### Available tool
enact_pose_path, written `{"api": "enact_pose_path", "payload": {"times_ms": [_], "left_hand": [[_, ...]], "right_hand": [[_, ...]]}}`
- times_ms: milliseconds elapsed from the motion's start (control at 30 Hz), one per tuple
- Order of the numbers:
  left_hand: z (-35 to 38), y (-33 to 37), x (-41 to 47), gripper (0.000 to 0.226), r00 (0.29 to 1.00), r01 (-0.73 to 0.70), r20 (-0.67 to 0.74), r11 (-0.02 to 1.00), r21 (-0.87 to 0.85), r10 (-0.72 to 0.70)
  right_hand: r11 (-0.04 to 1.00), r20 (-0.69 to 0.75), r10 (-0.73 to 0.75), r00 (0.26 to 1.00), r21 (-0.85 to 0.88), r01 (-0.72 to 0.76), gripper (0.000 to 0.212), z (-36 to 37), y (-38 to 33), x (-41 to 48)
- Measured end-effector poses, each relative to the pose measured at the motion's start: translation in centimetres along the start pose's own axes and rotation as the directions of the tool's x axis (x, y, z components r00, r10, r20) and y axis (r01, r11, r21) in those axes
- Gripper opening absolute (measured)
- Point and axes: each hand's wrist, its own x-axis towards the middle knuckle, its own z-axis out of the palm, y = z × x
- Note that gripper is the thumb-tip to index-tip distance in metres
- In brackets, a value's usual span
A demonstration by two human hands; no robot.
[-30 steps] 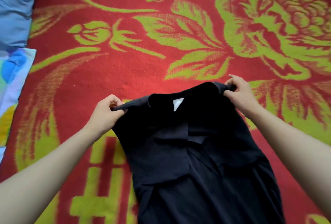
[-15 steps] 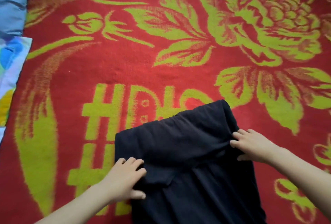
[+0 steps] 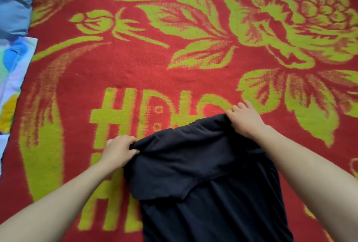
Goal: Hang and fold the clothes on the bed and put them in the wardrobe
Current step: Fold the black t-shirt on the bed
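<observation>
View from above, looking down at a bed covered by a red blanket (image 3: 139,71) woven with large yellow-green flowers, leaves and block characters. A black garment (image 3: 203,176) lies on the blanket in the lower middle of the picture, running from the bottom edge of the view up to about the centre. Its far end is doubled over, so that an upper layer with a curved lower border rests on the rest of the cloth (what kind of garment it is cannot be told from here).

Two bare forearms reach in from the bottom corners. The left hand (image 3: 118,150) grips the left corner of the garment's far edge, fingers curled round a bunch of the cloth. The right hand (image 3: 245,119) grips the right corner of the same edge, its fingers closed over the fabric. The hands are well apart, with the edge stretched between them and slanting, the right corner farther away than the left.

At the top left corner lies a blue pillow (image 3: 13,3). Below it, along the left edge, is a pale sheet (image 3: 14,71) printed with blue, green and yellow patches.
</observation>
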Motion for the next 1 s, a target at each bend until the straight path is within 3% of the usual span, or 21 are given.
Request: {"api": "enact_pose_path", "payload": {"times_ms": [100,167,233,333,400,467,533,600,667,733,767,833,933,1000], "left_hand": [[-3.8,-1.7,0.7,0.009,1.000,-0.013,0.004,0.949,-0.315,0.015],[-6.4,-2.5,1.2,0.014,0.999,-0.039,-0.051,0.898,-0.438,0.019],[-7.7,-2.2,2.0,0.009,0.996,-0.048,-0.083,0.895,-0.444,0.012],[-8.1,-0.8,2.2,0.017,0.999,-0.041,0.003,0.908,-0.418,0.047],[-8.4,-0.7,1.3,0.017,0.997,-0.038,0.032,0.840,-0.541,0.066],[-8.6,-0.8,-0.5,0.016,0.994,-0.089,-0.010,0.771,-0.630,0.107],[-8.2,-1.0,-2.7,0.017,0.984,-0.164,-0.055,0.759,-0.630,0.168],[-7.1,-1.2,-5.2,0.024,0.962,-0.263,-0.098,0.765,-0.588,0.255],[-5.8,-1.1,-7.8,0.022,0.898,-0.434,-0.155,0.769,-0.470,0.412],[-4.0,-0.9,-10.1,0.020,0.761,-0.648,-0.165,0.733,-0.208,0.627],[-2.6,-0.7,-11.1,0.021,0.696,-0.718,-0.117,0.690,-0.091,0.709],[0.6,-0.1,-13.0,0.027,0.631,-0.775,0.039,0.627,0.084,0.775],[4.6,0.7,-14.2,0.040,0.694,-0.718,0.221,0.643,0.266,0.685],[6.0,1.3,-14.1,0.050,0.761,-0.648,0.248,0.683,0.337,0.600]], "right_hand": [[1.000,-0.050,0.003,0.999,0.000,-0.003,0.032,-0.9,3.0,0.3],[0.985,-0.138,0.095,0.986,0.159,-0.073,0.038,-1.4,4.9,0.3],[0.957,-0.127,0.108,0.986,0.281,-0.069,0.039,-1.6,5.6,0.2],[0.858,-0.003,0.084,0.996,0.509,-0.070,0.042,-2.0,5.7,-0.6],[0.855,0.014,0.109,0.994,0.510,-0.101,0.050,-2.8,6.1,-2.0],[0.938,-0.146,0.094,0.985,0.346,-0.038,0.053,-3.2,6.3,-4.1],[0.972,-0.473,-0.095,0.876,0.147,0.185,0.056,-2.9,6.3,-6.8],[0.943,-0.616,-0.259,0.744,0.006,0.333,0.062,-1.9,6.2,-9.3],[0.913,-0.641,-0.349,0.683,-0.070,0.401,0.059,0.3,6.2,-11.9],[0.902,-0.623,-0.387,0.679,-0.103,0.420,0.050,2.7,5.6,-14.4],[0.900,-0.594,-0.401,0.698,-0.114,0.420,0.043,3.8,5.1,-15.5],[0.893,-0.519,-0.433,0.737,-0.132,0.431,0.030,5.7,3.4,-17.3],[0.908,-0.207,-0.415,0.886,-0.027,0.419,0.051,7.4,0.6,-18.5],[0.918,-0.164,-0.386,0.908,0.028,0.395,0.053,7.6,-1.0,-18.5]]}}
